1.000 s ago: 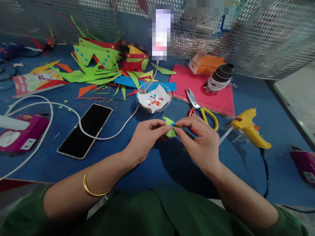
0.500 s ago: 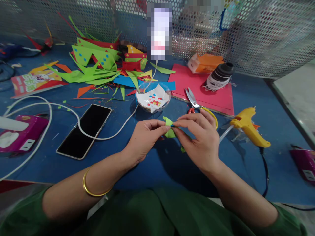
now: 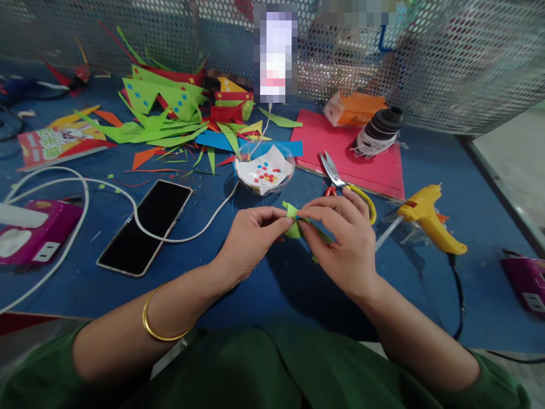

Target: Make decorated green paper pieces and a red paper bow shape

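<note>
Between thumb and fingers, my left hand (image 3: 251, 241) pinches a small folded piece of green paper (image 3: 293, 230). My right hand (image 3: 344, 241) is closed at the paper's right side, its thumb and index fingertips pinching a tiny blue paper piece (image 3: 297, 216) against it. The fingers hide most of both pieces. Just beyond the hands stands a clear bowl (image 3: 239, 177) lined with white paper (image 3: 279, 161), with small red, blue and yellow paper bits inside. Scissors (image 3: 332, 169) with yellow and red handles lie behind my right hand, which partly covers them.
A yellow glue gun (image 3: 430, 218) lies at right, near red sheets (image 3: 315, 133) bearing a dark bottle (image 3: 378, 133) and an orange box (image 3: 357, 108). At left are a phone (image 3: 147, 227), a white cable (image 3: 200, 234), a purple power strip (image 3: 57, 230) and green paper scraps (image 3: 145, 133).
My right fingertips have moved slightly left, closer in on the green paper, and less of the blue piece shows. My left hand stays in place.
</note>
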Available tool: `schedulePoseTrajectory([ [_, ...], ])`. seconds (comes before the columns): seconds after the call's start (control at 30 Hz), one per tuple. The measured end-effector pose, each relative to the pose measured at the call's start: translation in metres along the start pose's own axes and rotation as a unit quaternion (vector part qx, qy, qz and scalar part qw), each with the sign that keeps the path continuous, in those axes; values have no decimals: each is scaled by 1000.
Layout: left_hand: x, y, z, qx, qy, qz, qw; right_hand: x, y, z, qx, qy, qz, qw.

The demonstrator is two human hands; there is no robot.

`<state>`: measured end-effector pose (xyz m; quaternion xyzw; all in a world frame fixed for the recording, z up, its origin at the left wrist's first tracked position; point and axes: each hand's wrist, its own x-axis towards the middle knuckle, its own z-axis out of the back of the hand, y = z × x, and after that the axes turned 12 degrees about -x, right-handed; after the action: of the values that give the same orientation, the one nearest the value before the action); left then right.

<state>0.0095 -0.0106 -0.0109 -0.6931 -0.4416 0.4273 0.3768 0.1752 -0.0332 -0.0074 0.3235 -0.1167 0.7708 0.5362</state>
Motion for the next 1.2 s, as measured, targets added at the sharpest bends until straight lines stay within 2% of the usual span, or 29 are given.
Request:
schedulePoseTrajectory([
  [0.4, -2, -3, -2, 0, -4, 9, 1000, 1, -3, 5, 2, 32, 6, 999],
  [0.6, -2, -3, -3, -9, -22, 17, 1000, 1, -2, 5, 23, 18, -53, 998],
  [0.83, -3, -3, -4, -5, -21, 15, 1000, -3, 0, 2, -44, -15, -27, 999],
  [1.2, -3, -2, -3, 9, -17, 14, 1000, -3, 1, 0, -23, -16, -46, 999],
])
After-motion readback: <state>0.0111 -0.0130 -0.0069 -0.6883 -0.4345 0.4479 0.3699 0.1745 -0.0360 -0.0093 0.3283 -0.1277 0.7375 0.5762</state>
